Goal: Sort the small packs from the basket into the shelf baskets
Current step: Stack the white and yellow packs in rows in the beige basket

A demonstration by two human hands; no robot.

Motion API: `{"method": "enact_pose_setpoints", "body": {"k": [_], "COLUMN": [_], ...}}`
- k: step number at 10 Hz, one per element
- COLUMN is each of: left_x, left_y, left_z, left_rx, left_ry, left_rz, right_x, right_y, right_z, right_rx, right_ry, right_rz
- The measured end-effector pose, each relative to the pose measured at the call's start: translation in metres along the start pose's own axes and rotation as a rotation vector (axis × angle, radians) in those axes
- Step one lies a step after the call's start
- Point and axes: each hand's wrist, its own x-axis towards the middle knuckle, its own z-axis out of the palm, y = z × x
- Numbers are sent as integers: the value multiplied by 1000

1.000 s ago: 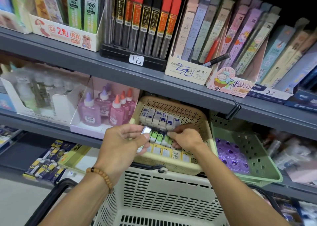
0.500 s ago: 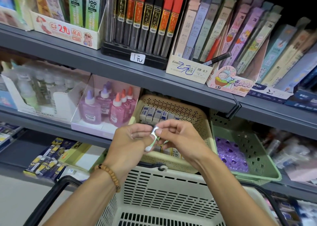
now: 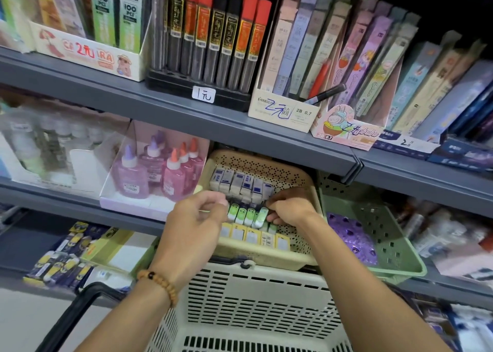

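While the left end of the lower shelf carries only a carton of glue bottles point(image 3: 157, 172) that plays no part, the work sits to their right, in the beige shelf basket point(image 3: 290, 175). The left hand point(image 3: 197, 218) hovers at that basket's left front edge; its fingers are loosely curled, and whether they hold anything cannot be told from this angle. Just to its right runs the middle row of green packs point(image 3: 246, 215), standing on end side by side, long axes upright, the row itself running left to right between a row of blue-and-white packs point(image 3: 240, 182) behind and a row of yellow packs point(image 3: 253, 235) in front. The right hand point(image 3: 289, 209) is at the right end of the green row, fingers curled down onto the last pack, which tilts slightly out of line. In my judgement the right hand is the nearer to that pack and the next move is to press it upright into the row. Further right stands a green shelf basket point(image 3: 386, 234) holding purple items. Below, the cream carrying basket point(image 3: 253, 298) is in view; its contents are not visible.
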Motion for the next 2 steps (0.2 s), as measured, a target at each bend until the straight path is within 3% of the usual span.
{"method": "enact_pose_setpoints", "body": {"k": [2], "left_x": [1], "left_y": [0], "left_z": [-3], "left_rx": [13], "left_ry": [17], "left_rz": [20], "right_x": [0], "right_y": [8], "right_z": [5], "right_rx": [47], "right_ry": [-9], "right_rz": [-28]}}
